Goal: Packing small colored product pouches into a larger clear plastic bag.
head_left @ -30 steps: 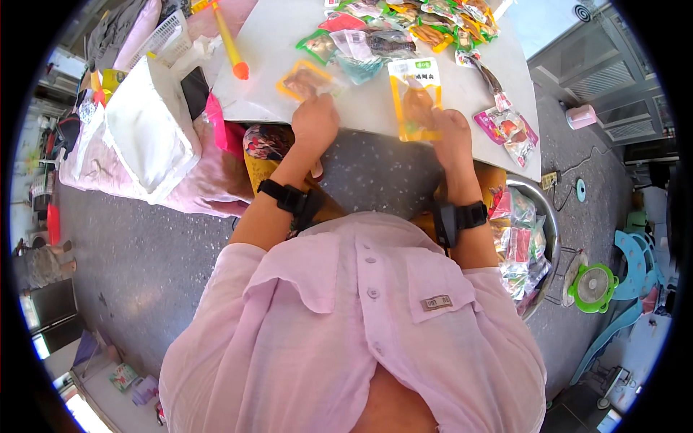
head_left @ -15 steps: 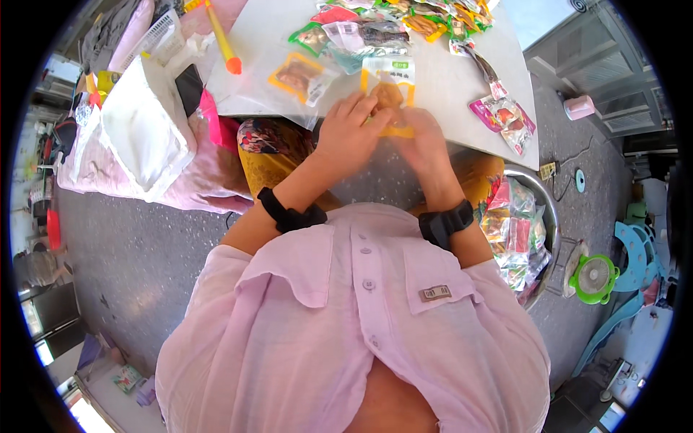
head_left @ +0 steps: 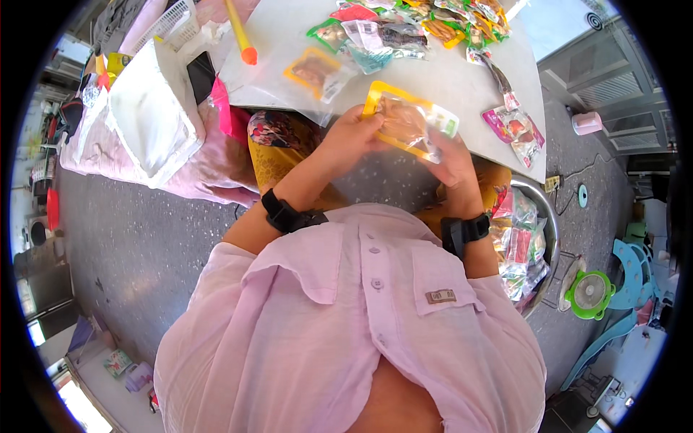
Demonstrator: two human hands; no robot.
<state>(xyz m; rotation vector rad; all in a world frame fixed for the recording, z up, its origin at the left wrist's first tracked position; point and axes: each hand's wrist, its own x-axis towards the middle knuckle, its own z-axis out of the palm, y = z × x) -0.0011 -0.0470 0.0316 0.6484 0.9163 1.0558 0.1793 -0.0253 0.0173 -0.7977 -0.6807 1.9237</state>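
Note:
A snack packet [head_left: 404,121] with a yellow border and a clear window showing brown food is held between my two hands, tilted over the table's near edge. My left hand [head_left: 354,135] grips its left side, and my right hand [head_left: 452,157] pinches the right end near a white-and-green label. On the white table [head_left: 289,94], just beyond my left hand, lies a clear plastic bag with another yellow-edged packet [head_left: 315,72] in or under it. A heap of mixed snack packets [head_left: 386,35] covers the table's far side.
Pink and purple packets [head_left: 512,130] lie by the table's right edge. A metal basin [head_left: 552,238] full of packets stands on the floor to my right. At left, a white foam box [head_left: 155,123] and a phone [head_left: 201,76] rest on pink cloth. A green fan [head_left: 590,294] stands farther right.
The packet has been lifted off the table and turned, its white label end swinging from the far side to the right. My right hand has shifted right, apart from the left.

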